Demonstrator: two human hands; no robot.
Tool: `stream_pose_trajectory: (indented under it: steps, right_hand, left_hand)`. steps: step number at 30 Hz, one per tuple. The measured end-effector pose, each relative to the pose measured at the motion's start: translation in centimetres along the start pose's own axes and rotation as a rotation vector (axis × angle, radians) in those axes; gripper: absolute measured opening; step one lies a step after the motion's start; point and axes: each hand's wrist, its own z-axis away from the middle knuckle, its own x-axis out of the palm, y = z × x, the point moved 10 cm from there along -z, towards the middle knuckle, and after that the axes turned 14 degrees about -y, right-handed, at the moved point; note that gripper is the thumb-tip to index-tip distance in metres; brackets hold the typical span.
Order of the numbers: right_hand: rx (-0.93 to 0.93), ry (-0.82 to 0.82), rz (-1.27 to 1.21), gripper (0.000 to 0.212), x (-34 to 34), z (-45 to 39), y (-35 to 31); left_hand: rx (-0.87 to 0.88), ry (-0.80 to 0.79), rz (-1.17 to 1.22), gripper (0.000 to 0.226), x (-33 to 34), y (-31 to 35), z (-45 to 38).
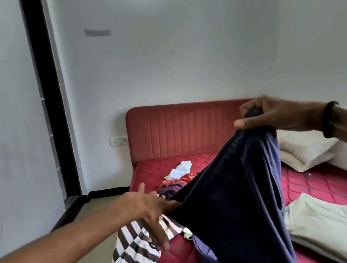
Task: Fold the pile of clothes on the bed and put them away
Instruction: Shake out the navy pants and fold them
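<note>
A dark navy garment [233,193] hangs in the air over the red bed [313,183]. My right hand [272,113] grips its top edge, raised in front of the headboard. My left hand [150,207] reaches to the garment's left edge with fingers spread and straight, its fingertips touching the cloth. Below my left hand lies a brown-and-white striped piece [133,254]. Behind it sits a small heap of clothes: a purple one [170,190], a red patterned one [179,178] and a white one [180,170].
A pale folded piece [330,226] lies on the mattress at the right. A white pillow [305,150] rests by the right wall. The red headboard [180,128] stands against the back wall. Bare floor and a dark door frame [49,101] are on the left.
</note>
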Motion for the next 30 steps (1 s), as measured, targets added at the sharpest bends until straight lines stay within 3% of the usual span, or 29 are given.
stream_pose_trajectory:
  steps: [2,4,6,8,11,15,17,20,24,25,28,30]
  right_hand:
    - [0.074,-0.098,0.184,0.027,1.3,0.4,1.4]
    - [0.181,-0.215,0.358,0.034,2.6,1.1,3.3]
    - [0.267,-0.31,0.493,0.037,3.4,1.9,6.1]
    - [0.273,-0.255,0.578,0.04,2.2,2.7,8.4]
    - [0.194,-0.077,0.507,0.022,-0.5,4.0,9.0]
    - [0.192,0.052,0.53,0.044,-2.6,4.1,9.0]
    - [0.2,-0.013,0.626,0.037,-0.4,2.5,7.9]
    - [0.095,-0.209,0.251,0.055,7.7,-0.4,3.9]
    - [-0.133,-0.23,-0.005,0.006,15.0,-3.5,2.2]
    - [-0.135,-0.202,-0.079,0.005,14.8,-3.8,2.3]
    - [-0.011,0.107,-0.359,0.027,8.0,-2.3,6.8]
    - [0.046,0.222,-0.277,0.041,3.1,-0.4,8.4]
  left_hand:
    - [-0.108,0.134,-0.189,0.089,-1.5,-1.6,0.4]
    - [-0.179,0.261,-0.265,0.059,-3.1,-4.0,1.3]
    - [-0.183,0.379,-0.173,0.056,-4.8,-6.8,2.7]
    - [-0.142,0.583,-0.115,0.067,-7.9,-9.0,5.8]
    - [0.09,0.804,0.26,0.064,-12.0,-11.1,11.9]
    - [0.48,0.886,0.537,0.051,-15.8,-8.4,18.4]
    - [0.688,0.932,0.718,0.057,-17.1,-6.8,20.1]
    - [0.832,1.009,0.984,0.058,-18.4,-6.0,20.0]
    - [0.707,1.001,1.006,0.076,-18.6,-6.6,18.0]
    - [0.642,0.983,0.924,0.075,-18.4,-7.2,18.0]
    - [0.352,0.895,0.572,0.065,-16.8,-9.5,17.9]
    - [0.17,0.693,0.361,0.064,-13.9,-10.0,16.1]
